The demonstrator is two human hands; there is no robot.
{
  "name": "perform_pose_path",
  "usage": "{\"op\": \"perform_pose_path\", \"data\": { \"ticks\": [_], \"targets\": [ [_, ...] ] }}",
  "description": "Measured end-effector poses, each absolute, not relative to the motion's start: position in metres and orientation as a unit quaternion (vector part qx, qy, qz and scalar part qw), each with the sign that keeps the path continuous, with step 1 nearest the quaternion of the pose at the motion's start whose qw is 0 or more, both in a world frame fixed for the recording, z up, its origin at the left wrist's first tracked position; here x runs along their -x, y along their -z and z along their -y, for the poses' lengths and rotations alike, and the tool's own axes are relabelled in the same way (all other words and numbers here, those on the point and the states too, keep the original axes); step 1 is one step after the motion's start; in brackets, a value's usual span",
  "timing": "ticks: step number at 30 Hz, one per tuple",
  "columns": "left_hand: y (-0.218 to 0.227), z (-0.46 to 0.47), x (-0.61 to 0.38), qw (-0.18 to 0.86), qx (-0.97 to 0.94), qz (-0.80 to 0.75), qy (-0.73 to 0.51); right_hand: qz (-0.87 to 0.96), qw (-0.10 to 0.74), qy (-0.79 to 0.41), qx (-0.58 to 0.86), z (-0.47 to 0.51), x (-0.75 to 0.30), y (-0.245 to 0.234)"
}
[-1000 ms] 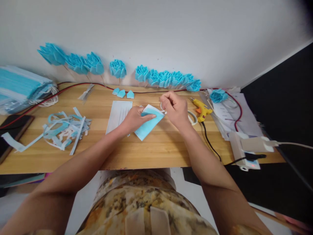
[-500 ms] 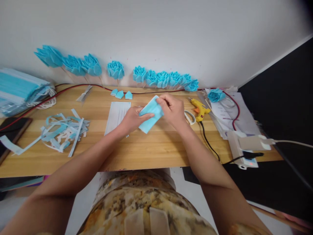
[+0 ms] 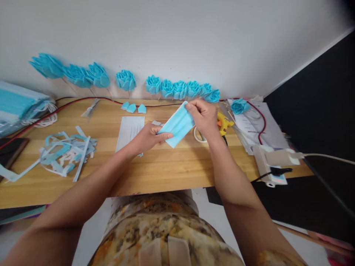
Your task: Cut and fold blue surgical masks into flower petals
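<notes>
In the head view, the left hand (image 3: pixel 151 137) is partly closed, its thumb pressed flat over the lower left corner of a blue mask (image 3: pixel 179 125), pinching it against the fingers. The right hand (image 3: pixel 203 115) is curled, with thumb and fingers closed on the mask's upper right end. The mask is a soft, thin rectangle with faint lengthwise folds and a pale edge, tilted in the air above the smooth, wood-grained table (image 3: pixel 172 173). Just beside the left hand lies a flat white sheet (image 3: pixel 129 129) with fine parallel lines. Farther left is a tangled heap of curling strips (image 3: pixel 66 151). Small pointed blue pieces (image 3: pixel 131 108) lie behind the sheet. Ruffled, many-petalled blue flowers (image 3: pixel 179 89) on thin sticks line the wall. A yellow plastic glue gun (image 3: pixel 226 125) sits partly hidden behind the right hand.
</notes>
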State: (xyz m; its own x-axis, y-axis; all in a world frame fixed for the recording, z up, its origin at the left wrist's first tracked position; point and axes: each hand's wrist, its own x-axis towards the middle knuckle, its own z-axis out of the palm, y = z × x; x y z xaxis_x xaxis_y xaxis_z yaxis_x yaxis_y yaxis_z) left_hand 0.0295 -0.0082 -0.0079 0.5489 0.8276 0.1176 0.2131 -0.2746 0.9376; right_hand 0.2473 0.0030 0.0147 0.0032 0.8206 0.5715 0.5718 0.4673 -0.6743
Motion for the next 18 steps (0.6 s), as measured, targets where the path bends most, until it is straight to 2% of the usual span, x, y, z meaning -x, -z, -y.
{"op": "perform_pose_path", "data": {
  "ticks": [6,18],
  "targets": [
    [0.0078,0.0094,-0.0268,0.479,-0.750,-0.346,-0.295,0.694,0.500,-0.150,0.496,-0.0042,-0.2503,-0.0138],
    [0.0080,0.0018,-0.0209,0.486,-0.716,-0.363,-0.345,0.699,0.493,-0.126,0.502,-0.0061,-0.2558,-0.0141]
  ]
}}
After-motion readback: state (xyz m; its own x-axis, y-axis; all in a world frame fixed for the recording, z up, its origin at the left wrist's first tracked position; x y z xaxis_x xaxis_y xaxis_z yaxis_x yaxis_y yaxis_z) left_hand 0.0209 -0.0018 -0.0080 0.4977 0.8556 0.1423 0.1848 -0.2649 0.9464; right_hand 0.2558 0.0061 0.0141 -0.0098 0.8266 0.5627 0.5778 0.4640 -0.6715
